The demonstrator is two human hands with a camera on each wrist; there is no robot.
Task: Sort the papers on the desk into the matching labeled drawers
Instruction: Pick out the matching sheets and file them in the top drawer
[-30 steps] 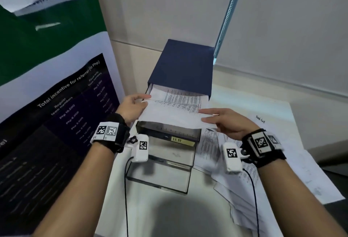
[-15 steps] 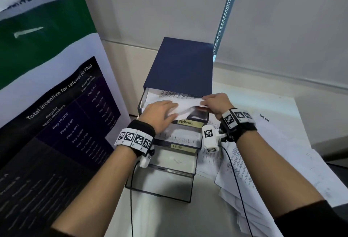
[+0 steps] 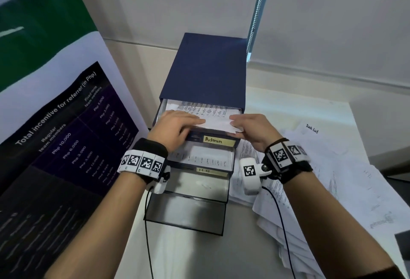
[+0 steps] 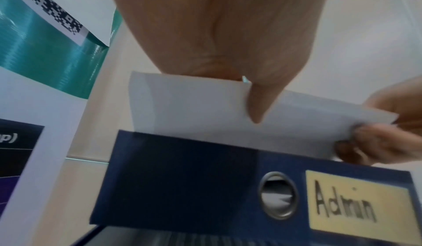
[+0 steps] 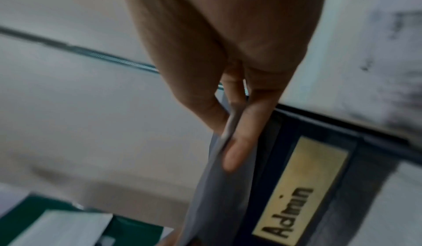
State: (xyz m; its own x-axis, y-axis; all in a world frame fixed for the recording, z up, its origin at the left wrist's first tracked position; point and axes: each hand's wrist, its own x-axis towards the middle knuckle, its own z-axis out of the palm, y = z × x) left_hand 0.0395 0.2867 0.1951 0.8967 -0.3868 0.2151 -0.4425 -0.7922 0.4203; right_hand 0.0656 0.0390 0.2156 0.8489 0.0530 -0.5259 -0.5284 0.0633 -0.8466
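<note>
Both hands now hold the sheet (image 3: 216, 123) lower, over the Admin drawer (image 3: 218, 141): left hand (image 3: 177, 127) and right hand (image 3: 250, 129) pinch opposite edges, filing nearly done.

Drawer cabinet (image 3: 206, 68): dark blue matt shell, card-like.
Admin drawer front (image 4: 205, 177): same blue, smooth; finger-hole ring (image 4: 279, 195) shiny metal; label (image 3: 219, 140) yellowish matt paper.
Sheet (image 3: 218, 123): thin white matt paper.
Lower drawers (image 3: 188, 210): clear glossy plastic.
Poster (image 3: 55, 123): smooth, slight sheen.
Table (image 3: 199, 254): white, smooth.
</note>
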